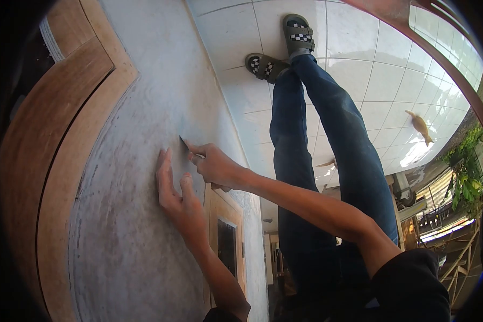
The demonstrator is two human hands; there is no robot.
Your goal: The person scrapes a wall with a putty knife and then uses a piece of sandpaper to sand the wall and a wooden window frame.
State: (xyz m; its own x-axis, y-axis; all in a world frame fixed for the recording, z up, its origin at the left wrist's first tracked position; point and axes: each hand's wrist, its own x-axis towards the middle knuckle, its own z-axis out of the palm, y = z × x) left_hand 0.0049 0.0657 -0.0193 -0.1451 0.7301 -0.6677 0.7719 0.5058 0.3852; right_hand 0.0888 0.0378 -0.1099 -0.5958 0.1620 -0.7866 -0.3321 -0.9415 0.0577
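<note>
A small dark-bladed scraper or knife (184, 144) is held by my right hand (214, 165), its tip at the grey plastered wall (139, 214). The fingers of that hand are wrapped round its handle, with the index finger stretched toward the blade. Just left of the blade, my left hand (178, 196) rests against the wall or hovers close to it, thumb and fingers apart, holding nothing. A small gap separates the two hands.
A wooden frame and panel (64, 112) curve along the left. Below the hands is a wood-framed opening (228, 244). My jeans-clad legs and sandals (300, 35) are on white floor tiles (349, 80). Brown animals (419, 127), perhaps cats or birds, and plants (467, 172) appear right.
</note>
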